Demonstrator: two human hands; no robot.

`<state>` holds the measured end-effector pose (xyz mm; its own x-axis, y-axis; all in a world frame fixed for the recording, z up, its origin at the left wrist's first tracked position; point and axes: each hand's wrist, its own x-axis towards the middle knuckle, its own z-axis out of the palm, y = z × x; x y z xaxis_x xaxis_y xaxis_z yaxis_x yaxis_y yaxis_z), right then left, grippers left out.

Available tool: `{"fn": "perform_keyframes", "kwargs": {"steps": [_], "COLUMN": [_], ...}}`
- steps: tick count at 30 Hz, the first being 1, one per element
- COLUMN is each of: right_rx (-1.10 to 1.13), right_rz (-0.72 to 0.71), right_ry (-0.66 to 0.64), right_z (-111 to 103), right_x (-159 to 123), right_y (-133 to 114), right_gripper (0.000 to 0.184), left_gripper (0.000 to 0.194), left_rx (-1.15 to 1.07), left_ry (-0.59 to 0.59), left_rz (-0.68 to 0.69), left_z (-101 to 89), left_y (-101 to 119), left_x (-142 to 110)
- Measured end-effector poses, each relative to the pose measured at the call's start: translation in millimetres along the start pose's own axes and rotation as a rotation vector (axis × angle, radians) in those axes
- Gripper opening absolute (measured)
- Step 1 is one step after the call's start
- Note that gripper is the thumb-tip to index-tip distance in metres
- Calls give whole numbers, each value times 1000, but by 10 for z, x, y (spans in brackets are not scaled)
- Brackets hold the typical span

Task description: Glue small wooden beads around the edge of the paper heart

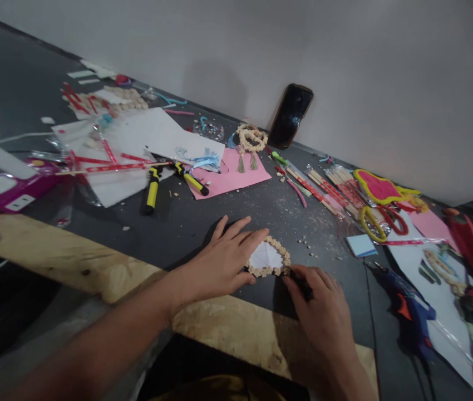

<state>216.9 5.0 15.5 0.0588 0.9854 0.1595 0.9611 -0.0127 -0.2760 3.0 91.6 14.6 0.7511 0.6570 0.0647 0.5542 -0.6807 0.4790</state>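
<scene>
Head view: the beaded ring (285, 257) lay flat on the table (178, 231), left hand (220, 259) spread open against its left side, probably so it wouldn't slide. Right hand (324, 301) had its fingers curled at the lower right rim, likely for fine work, but couldn't tell if they gripped anything.

Matt dark tabletop (186, 223), glossy black phone (290, 116)
</scene>
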Motion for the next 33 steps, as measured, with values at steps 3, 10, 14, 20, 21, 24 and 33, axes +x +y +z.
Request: {"fn": "perform_keyframes", "kwargs": {"steps": [3, 10, 14, 20, 21, 24, 33], "right_rx": [4, -19, -37, -27, -20, 6, 33], "right_rz": [-3, -24, -28, -31, -31, -23, -174], "right_ry": [-6, 7, 4, 12, 11, 8, 91], "right_z": [0, -4, 4, 5, 3, -10, -31], "right_x": [-6, 3, 10, 29, 30, 23, 6], "right_y": [7, -15, -13, -15, -14, -7, -53], "right_gripper": [21, 19, 22, 23, 22, 22, 20], "left_gripper": [77, 77, 77, 77, 78, 78, 76], "left_rx": [-3, 17, 26, 7, 3, -3, 10], "left_ry": [-2, -3, 4, -2, -3, 0, -4], "left_rz": [-2, -8, -5, -5, -5, -2, -1], "left_z": [-1, 3, 7, -3, -5, -6, -14], "left_y": [1, 6, 4, 2, 2, 1, 13], "left_x": [3, 4, 1, 6, 6, 6, -3]}}
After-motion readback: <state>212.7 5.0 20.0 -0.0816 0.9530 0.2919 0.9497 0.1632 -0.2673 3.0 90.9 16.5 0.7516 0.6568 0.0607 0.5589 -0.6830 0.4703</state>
